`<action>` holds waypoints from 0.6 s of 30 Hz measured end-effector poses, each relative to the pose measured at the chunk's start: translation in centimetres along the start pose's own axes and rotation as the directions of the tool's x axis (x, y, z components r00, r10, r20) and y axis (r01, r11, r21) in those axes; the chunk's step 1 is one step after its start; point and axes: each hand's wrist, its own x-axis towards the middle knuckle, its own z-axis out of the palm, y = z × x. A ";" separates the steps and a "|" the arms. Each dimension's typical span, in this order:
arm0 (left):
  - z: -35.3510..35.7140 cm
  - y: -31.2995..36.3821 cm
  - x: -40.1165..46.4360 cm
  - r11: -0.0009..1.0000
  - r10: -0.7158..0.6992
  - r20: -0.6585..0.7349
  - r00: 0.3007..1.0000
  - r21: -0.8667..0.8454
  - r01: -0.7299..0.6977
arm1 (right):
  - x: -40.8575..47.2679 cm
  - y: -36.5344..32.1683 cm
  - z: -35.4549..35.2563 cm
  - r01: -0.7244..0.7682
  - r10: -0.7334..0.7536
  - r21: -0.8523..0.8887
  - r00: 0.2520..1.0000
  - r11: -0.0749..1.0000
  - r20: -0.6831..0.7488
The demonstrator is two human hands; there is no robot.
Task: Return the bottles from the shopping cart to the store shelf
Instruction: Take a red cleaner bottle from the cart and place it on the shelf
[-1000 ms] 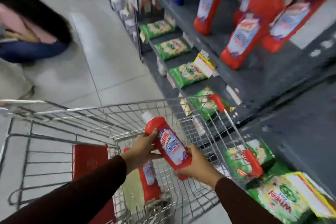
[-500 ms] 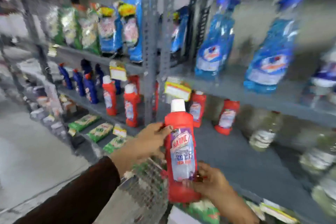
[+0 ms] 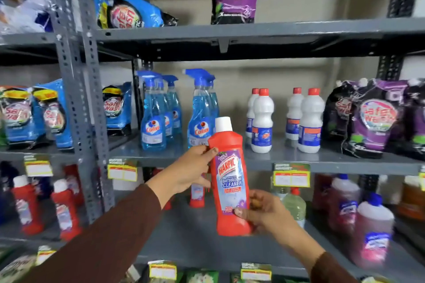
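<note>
I hold a red bathroom cleaner bottle (image 3: pixel 230 181) with a white cap upright in front of the grey store shelf (image 3: pixel 195 234). My left hand (image 3: pixel 186 172) grips its upper left side near the shoulder. My right hand (image 3: pixel 264 212) holds its lower right side near the base. Behind the bottle, on the lower shelf, stands another red bottle (image 3: pixel 197 195) of the same kind. More red bottles (image 3: pixel 65 211) stand in the bay to the left. The shopping cart is out of view.
Blue spray bottles (image 3: pixel 153 117) and white bottles with red caps (image 3: pixel 262 122) fill the shelf above. Purple pouches (image 3: pixel 372 119) sit at right, blue pouches (image 3: pixel 20 117) at left. Dark pink bottles (image 3: pixel 372 232) stand at lower right. A grey upright post (image 3: pixel 82 99) divides the bays.
The bottle has come up out of the cart to the shelf, upright. My view has swung from the cart and floor up to the shelves. Both hands keep their grip.
</note>
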 end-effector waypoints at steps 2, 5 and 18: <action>1.1 0.1 0.6 1.000 -0.010 0.021 1.000 0.023 0.009 | -0.3 0.2 -1.1 0.008 -0.008 -0.011 1.000 1.000 -0.019; 2.2 -0.4 1.4 0.999 -0.015 0.043 0.999 0.038 0.013 | 0.0 1.1 -2.2 -0.004 0.003 -0.013 0.999 1.000 -0.039; 3.9 -12.2 2.6 0.984 -0.178 0.137 0.974 0.012 0.178 | 3.5 12.3 -3.4 -0.130 0.131 -0.019 0.990 0.991 0.060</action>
